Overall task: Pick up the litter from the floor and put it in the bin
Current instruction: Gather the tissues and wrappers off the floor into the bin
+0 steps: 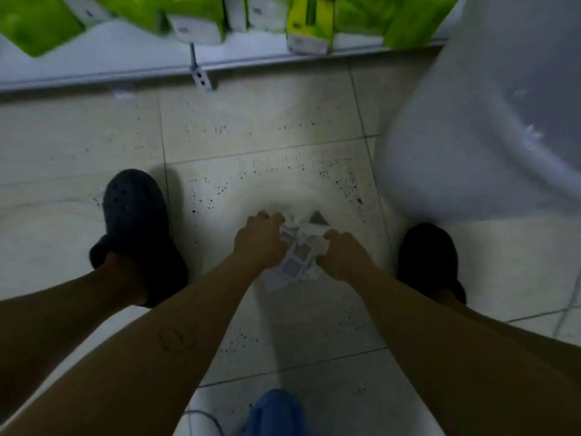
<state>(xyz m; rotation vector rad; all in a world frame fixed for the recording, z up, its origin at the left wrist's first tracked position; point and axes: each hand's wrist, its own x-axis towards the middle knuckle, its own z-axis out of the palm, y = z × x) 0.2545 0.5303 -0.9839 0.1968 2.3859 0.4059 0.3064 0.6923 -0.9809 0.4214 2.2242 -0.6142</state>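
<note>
A crumpled heap of white and grey paper litter [298, 256] lies on the pale tiled floor between my feet. My left hand [261, 242] grips its left side with curled fingers. My right hand [341, 254] clutches its right side. Both hands press the paper together low over the floor. A large white bin [478, 130] with a smooth curved wall stands at the right, beside my right foot; its opening is out of view.
A low white shelf [125, 58] with green and white packs runs along the top. My dark clogs stand at left [135, 225] and right [427, 259]. Black specks dot the tiled floor [267, 152]. A blue cloth [273, 410] shows at the bottom.
</note>
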